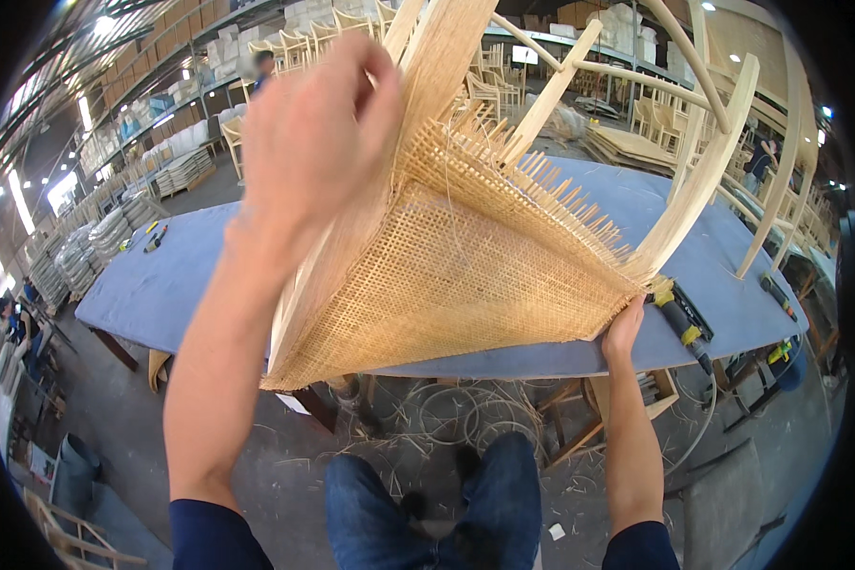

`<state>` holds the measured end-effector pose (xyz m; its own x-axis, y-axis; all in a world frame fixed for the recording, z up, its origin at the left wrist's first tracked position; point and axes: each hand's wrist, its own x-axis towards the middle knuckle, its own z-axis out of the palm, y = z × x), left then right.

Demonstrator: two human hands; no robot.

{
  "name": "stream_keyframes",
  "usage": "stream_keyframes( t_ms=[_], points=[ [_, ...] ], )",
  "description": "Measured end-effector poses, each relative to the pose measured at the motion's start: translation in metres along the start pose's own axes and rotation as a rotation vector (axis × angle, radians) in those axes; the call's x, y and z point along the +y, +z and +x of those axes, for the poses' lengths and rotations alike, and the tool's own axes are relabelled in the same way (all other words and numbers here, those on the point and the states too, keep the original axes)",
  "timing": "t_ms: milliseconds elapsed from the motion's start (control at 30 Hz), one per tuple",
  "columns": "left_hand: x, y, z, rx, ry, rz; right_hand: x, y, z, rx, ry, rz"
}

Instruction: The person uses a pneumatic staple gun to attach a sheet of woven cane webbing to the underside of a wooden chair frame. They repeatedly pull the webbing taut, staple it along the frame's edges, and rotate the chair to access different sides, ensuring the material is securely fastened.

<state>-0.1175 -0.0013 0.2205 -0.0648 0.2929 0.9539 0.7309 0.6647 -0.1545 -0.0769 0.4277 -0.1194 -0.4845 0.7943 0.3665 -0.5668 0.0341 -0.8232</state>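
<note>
A pale wooden chair frame (pixel 693 180) stands tipped up on a blue-covered table (pixel 161 275). A sheet of woven cane webbing (pixel 456 275) hangs over its seat, with loose frayed strands along its upper edge. My left hand (pixel 313 133) is raised close to the camera and grips the chair's seat rail and the webbing's upper left edge. My right hand (pixel 625 328) holds the webbing's lower right corner, where it meets the chair leg at the table's near edge.
A yellow-and-black power tool (pixel 682 321) lies on the table by my right hand, with another tool (pixel 777 296) further right. Cane scraps and coils (pixel 456 413) litter the floor by my feet. Stacked chair frames (pixel 304 43) and shelving fill the workshop behind.
</note>
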Motion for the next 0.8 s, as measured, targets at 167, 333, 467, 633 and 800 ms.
stream_keyframes(
  t_ms=[167, 333, 467, 633, 800],
  points=[
    [0.001, -0.012, -0.008, 0.116, -0.156, -0.508, -0.005, 0.005, -0.001, 0.076, 0.052, 0.019],
    [0.051, -0.042, -0.201, 0.023, -0.627, -0.943, 0.000, -0.001, 0.003, 0.045, 0.109, 0.094],
    [0.056, -0.031, -0.348, 0.282, -1.587, -1.451, -0.004, -0.005, 0.004, 0.034, 0.063, 0.004],
    [0.018, -0.024, -0.392, 0.405, -1.627, -1.661, -0.086, 0.006, -0.014, 0.397, -0.238, -0.188],
    [-0.006, 0.000, -0.376, 0.446, -1.528, -1.881, -0.250, 0.092, -0.020, 0.118, -0.653, -0.067]
  ],
)
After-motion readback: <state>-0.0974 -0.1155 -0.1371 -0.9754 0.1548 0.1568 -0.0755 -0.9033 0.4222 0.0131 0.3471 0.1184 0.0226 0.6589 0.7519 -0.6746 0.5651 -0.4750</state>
